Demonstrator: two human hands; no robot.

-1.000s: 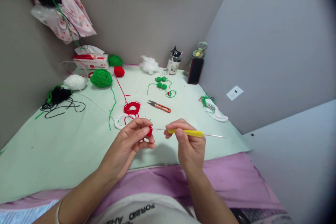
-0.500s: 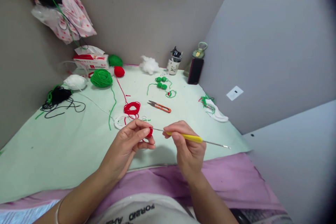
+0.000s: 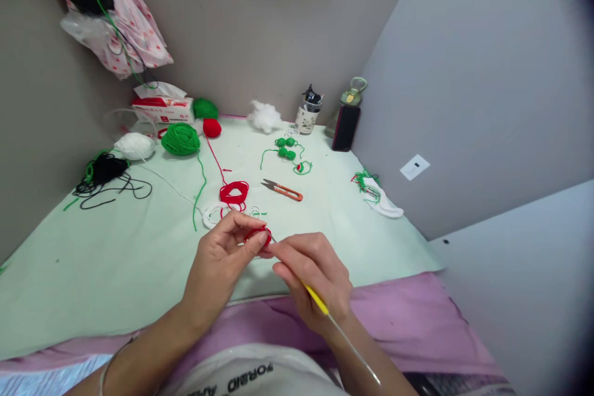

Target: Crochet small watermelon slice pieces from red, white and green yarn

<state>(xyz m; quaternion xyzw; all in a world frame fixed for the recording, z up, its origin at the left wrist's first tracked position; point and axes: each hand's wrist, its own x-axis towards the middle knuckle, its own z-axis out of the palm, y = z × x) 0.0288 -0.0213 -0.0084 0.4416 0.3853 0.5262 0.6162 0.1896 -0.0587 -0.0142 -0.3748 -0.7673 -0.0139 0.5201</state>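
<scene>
I see the left hand [image 3: 223, 253] pinched on a small red crocheted yarn piece [image 3: 258, 236], above the near edge of the pale green table cover [image 3: 116, 247]; the right hand [image 3: 315, 278] is closed around a yellow-handled metal crochet hook [image 3: 317, 301], its tip at the piece. I judge the piece only begun, being tiny; a loose coil of red yarn [image 3: 233, 192] lies just behind it; small green crocheted balls [image 3: 286, 147] lie farther back, looking finished.

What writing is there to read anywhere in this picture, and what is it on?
"FORBID": on the white shirt, upside down to the camera; the word below it is cut off by the picture's edge.
Tissue box: red print, too small to read.
Jar: label too blurred to read.
</scene>
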